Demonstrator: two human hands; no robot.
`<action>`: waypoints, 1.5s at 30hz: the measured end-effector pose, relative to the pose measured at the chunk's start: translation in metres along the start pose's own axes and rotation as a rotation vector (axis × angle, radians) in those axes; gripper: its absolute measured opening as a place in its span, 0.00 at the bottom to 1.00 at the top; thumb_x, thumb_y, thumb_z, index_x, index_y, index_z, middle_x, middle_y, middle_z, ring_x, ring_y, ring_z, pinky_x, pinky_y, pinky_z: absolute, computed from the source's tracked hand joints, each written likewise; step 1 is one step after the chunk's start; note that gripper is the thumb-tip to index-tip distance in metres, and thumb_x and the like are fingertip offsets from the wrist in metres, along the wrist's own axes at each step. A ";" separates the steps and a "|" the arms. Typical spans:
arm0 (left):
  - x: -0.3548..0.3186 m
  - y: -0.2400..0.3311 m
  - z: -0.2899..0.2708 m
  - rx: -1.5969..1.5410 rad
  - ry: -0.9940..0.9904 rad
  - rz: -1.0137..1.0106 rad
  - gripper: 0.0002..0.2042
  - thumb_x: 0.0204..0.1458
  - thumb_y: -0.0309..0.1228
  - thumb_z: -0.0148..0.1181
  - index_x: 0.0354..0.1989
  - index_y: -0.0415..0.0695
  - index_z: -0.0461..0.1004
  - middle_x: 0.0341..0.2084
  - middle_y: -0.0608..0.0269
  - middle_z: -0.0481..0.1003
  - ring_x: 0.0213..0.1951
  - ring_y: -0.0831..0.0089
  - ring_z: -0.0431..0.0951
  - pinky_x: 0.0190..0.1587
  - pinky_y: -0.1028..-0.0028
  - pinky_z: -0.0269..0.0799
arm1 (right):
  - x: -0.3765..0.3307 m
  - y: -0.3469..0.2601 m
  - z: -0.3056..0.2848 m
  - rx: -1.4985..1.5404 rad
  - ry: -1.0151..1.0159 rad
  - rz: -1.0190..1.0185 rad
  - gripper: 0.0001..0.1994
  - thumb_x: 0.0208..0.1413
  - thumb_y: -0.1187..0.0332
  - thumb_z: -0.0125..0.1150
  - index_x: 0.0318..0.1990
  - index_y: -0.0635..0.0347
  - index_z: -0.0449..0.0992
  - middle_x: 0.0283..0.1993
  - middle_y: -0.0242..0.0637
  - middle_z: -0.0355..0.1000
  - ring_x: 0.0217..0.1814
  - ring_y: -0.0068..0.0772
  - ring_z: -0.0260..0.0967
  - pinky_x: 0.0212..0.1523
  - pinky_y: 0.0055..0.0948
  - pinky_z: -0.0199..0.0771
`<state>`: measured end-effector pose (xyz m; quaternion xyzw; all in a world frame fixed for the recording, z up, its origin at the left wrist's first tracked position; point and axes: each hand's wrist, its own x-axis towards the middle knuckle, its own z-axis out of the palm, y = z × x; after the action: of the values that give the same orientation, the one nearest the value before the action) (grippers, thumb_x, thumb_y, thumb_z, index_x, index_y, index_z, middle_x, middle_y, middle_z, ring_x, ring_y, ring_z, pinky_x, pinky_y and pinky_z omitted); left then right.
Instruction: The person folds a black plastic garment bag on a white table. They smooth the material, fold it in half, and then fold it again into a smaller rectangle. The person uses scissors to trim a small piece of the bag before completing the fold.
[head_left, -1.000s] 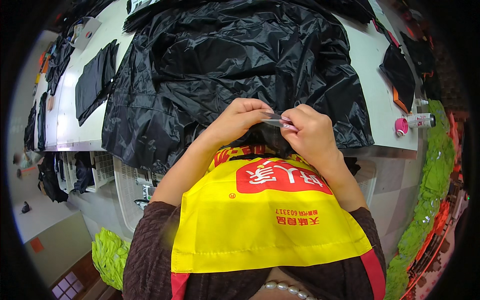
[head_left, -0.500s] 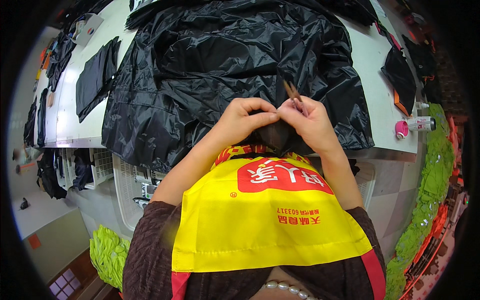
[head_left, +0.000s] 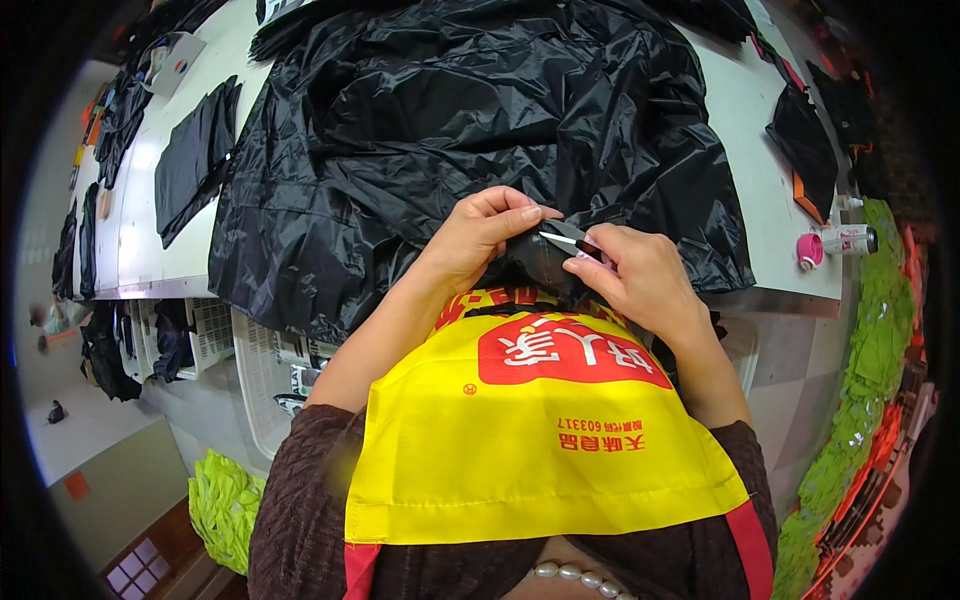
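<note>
A shiny black garment [head_left: 430, 125] lies crumpled over the table's front edge and reaches my lap. My left hand [head_left: 482, 236] pinches a bit of it between thumb and forefinger; any thread there is too fine to make out. Close by on the right, my right hand [head_left: 645, 275] is closed around a pair of small thread snips [head_left: 566, 239]. Their blades point left, toward my left fingertips, and stand slightly apart above the dark cloth.
Folded black cloth [head_left: 197, 160] lies on the white table [head_left: 775, 210] at the left. A black and orange piece [head_left: 805, 155], a pink-rimmed roll [head_left: 809, 251] and a bottle [head_left: 850, 239] are at the right. White baskets [head_left: 250, 390] stand below; lime-green cloth [head_left: 870, 330] is heaped at the right.
The snips have swung from pointing up and away to pointing left at my left fingertips. My hands, close together before, are now a little apart.
</note>
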<state>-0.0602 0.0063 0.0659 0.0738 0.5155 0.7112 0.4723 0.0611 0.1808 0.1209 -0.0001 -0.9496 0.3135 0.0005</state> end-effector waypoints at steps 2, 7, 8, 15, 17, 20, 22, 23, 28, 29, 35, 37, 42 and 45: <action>0.001 -0.001 0.001 -0.003 0.012 0.004 0.04 0.51 0.30 0.58 0.28 0.47 0.70 0.39 0.55 0.76 0.32 0.81 0.74 0.21 0.90 0.59 | 0.001 0.002 0.003 0.025 -0.007 0.007 0.14 0.49 0.59 0.60 0.30 0.63 0.72 0.25 0.44 0.72 0.24 0.42 0.70 0.26 0.34 0.68; 0.000 -0.001 0.002 -0.041 -0.005 0.000 0.04 0.51 0.30 0.58 0.28 0.47 0.70 0.40 0.53 0.75 0.33 0.80 0.75 0.22 0.90 0.62 | 0.003 0.006 0.007 0.039 -0.020 -0.001 0.14 0.50 0.59 0.59 0.28 0.63 0.72 0.25 0.45 0.72 0.24 0.42 0.70 0.26 0.33 0.68; 0.000 -0.002 0.002 -0.061 -0.008 -0.005 0.04 0.51 0.30 0.58 0.29 0.47 0.70 0.40 0.53 0.75 0.33 0.80 0.75 0.23 0.90 0.62 | 0.003 0.008 0.008 0.041 -0.026 -0.015 0.14 0.51 0.59 0.59 0.28 0.63 0.72 0.24 0.45 0.71 0.24 0.41 0.70 0.26 0.32 0.68; 0.002 -0.006 0.001 -0.232 -0.052 -0.042 0.04 0.52 0.31 0.57 0.29 0.49 0.69 0.43 0.51 0.74 0.38 0.77 0.74 0.35 0.82 0.70 | 0.015 0.033 0.008 0.481 0.324 0.077 0.11 0.53 0.64 0.58 0.29 0.64 0.70 0.21 0.34 0.64 0.23 0.23 0.60 0.26 0.24 0.62; 0.004 -0.007 0.000 -0.247 -0.083 -0.041 0.04 0.53 0.32 0.57 0.29 0.49 0.69 0.43 0.52 0.74 0.39 0.76 0.74 0.41 0.78 0.71 | 0.023 0.033 0.011 0.468 0.331 0.052 0.12 0.51 0.64 0.61 0.29 0.64 0.70 0.21 0.33 0.64 0.24 0.21 0.59 0.27 0.23 0.61; 0.002 -0.008 -0.005 -0.200 -0.043 -0.022 0.05 0.53 0.32 0.56 0.29 0.49 0.68 0.43 0.55 0.74 0.41 0.75 0.74 0.47 0.72 0.70 | 0.030 0.040 0.010 0.445 -0.045 0.043 0.12 0.45 0.65 0.65 0.29 0.66 0.71 0.22 0.31 0.65 0.25 0.20 0.59 0.28 0.22 0.61; -0.004 -0.003 -0.011 -0.108 -0.003 0.044 0.06 0.54 0.34 0.56 0.28 0.48 0.69 0.41 0.58 0.74 0.38 0.76 0.73 0.48 0.73 0.68 | 0.030 0.044 0.014 0.582 -0.143 0.116 0.10 0.46 0.67 0.63 0.31 0.65 0.73 0.23 0.30 0.65 0.25 0.18 0.58 0.28 0.21 0.61; -0.010 0.004 -0.016 -0.042 0.014 0.102 0.07 0.54 0.35 0.55 0.28 0.48 0.70 0.40 0.61 0.75 0.35 0.78 0.72 0.47 0.75 0.67 | 0.029 0.044 0.013 0.595 -0.122 0.123 0.09 0.47 0.68 0.62 0.30 0.65 0.73 0.23 0.28 0.64 0.25 0.17 0.58 0.28 0.20 0.60; -0.029 0.035 -0.078 -0.484 -0.848 0.457 0.12 0.53 0.41 0.52 0.30 0.46 0.72 0.35 0.66 0.75 0.38 0.77 0.72 0.55 0.69 0.61 | 0.025 0.046 0.007 0.696 -0.111 0.135 0.08 0.50 0.68 0.59 0.32 0.66 0.73 0.24 0.27 0.65 0.27 0.15 0.58 0.29 0.19 0.61; -0.029 0.037 -0.080 -0.474 -0.877 0.472 0.12 0.51 0.41 0.53 0.32 0.45 0.72 0.35 0.66 0.75 0.40 0.75 0.72 0.56 0.68 0.60 | 0.025 0.046 0.007 0.747 -0.099 0.135 0.08 0.50 0.68 0.59 0.32 0.66 0.73 0.24 0.26 0.65 0.27 0.15 0.58 0.30 0.19 0.61; -0.005 0.014 -0.001 0.894 -0.266 0.501 0.26 0.34 0.27 0.68 0.47 0.42 0.68 0.45 0.54 0.70 0.49 0.58 0.69 0.54 0.64 0.61 | 0.031 0.039 0.017 0.904 0.013 0.033 0.05 0.55 0.70 0.55 0.33 0.63 0.72 0.28 0.25 0.67 0.30 0.12 0.60 0.33 0.15 0.61; 0.010 0.005 -0.003 1.168 -0.279 0.515 0.20 0.33 0.24 0.66 0.39 0.39 0.70 0.40 0.52 0.71 0.45 0.57 0.72 0.47 0.69 0.66 | 0.030 0.043 0.010 0.569 0.125 -0.090 0.06 0.55 0.70 0.54 0.34 0.63 0.73 0.30 0.32 0.71 0.36 0.25 0.66 0.39 0.22 0.66; 0.014 0.010 0.003 0.970 -0.165 0.795 0.10 0.34 0.22 0.65 0.25 0.38 0.70 0.24 0.56 0.72 0.29 0.62 0.75 0.31 0.73 0.68 | 0.031 0.060 0.005 0.526 0.069 -0.003 0.08 0.55 0.66 0.55 0.32 0.63 0.71 0.27 0.36 0.68 0.31 0.26 0.65 0.35 0.24 0.66; 0.028 0.006 0.003 0.885 0.269 0.901 0.07 0.36 0.17 0.58 0.20 0.38 0.65 0.15 0.60 0.68 0.20 0.72 0.69 0.24 0.76 0.61 | 0.018 0.035 0.009 0.885 0.000 -0.019 0.14 0.48 0.64 0.65 0.33 0.64 0.68 0.25 0.35 0.64 0.27 0.19 0.62 0.31 0.22 0.64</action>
<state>-0.0769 0.0292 0.0619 0.3810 0.7331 0.5632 -0.0164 0.0431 0.2032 0.0929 0.0090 -0.7238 0.6899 0.0034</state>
